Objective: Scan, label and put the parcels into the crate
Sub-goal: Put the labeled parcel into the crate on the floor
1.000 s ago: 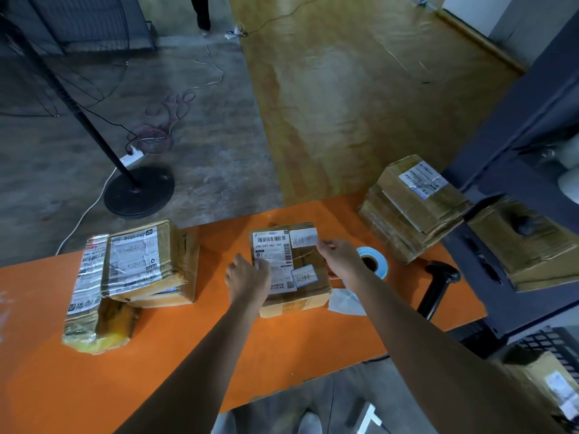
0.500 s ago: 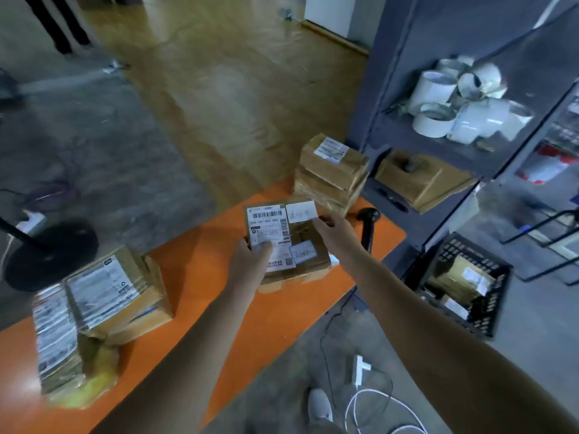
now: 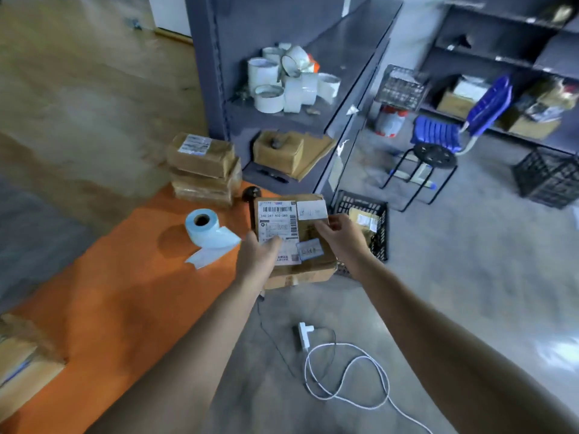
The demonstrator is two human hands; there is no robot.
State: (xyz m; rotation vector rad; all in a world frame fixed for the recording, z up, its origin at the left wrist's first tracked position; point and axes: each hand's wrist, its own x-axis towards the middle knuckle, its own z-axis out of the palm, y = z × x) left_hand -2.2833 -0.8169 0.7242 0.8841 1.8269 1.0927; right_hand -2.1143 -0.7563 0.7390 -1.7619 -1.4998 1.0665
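Observation:
A brown cardboard parcel [image 3: 308, 233] with a white shipping label and small stickers is held in the air past the orange table's right end. My left hand [image 3: 258, 258] grips its near left side, thumb on the label. My right hand [image 3: 340, 238] holds its right side, fingers on top. Just beyond and below it, a black crate [image 3: 380, 214] stands on the floor with a parcel inside. A blue label roll [image 3: 203, 228] lies on the orange table [image 3: 125, 292]. A black scanner [image 3: 252, 193] shows behind the parcel.
A stack of parcels [image 3: 203, 169] sits at the table's far end, another parcel [image 3: 22, 364] at the near left. Grey shelving [image 3: 351, 89] holds tape rolls and boxes. A white power strip with cable [image 3: 305, 335] lies on the floor. A black stool [image 3: 434, 155] and another crate [image 3: 548, 177] stand right.
Both hands lifted the parcel off the table and carried it right, past the table's end, toward the floor crate. The view swung right with it.

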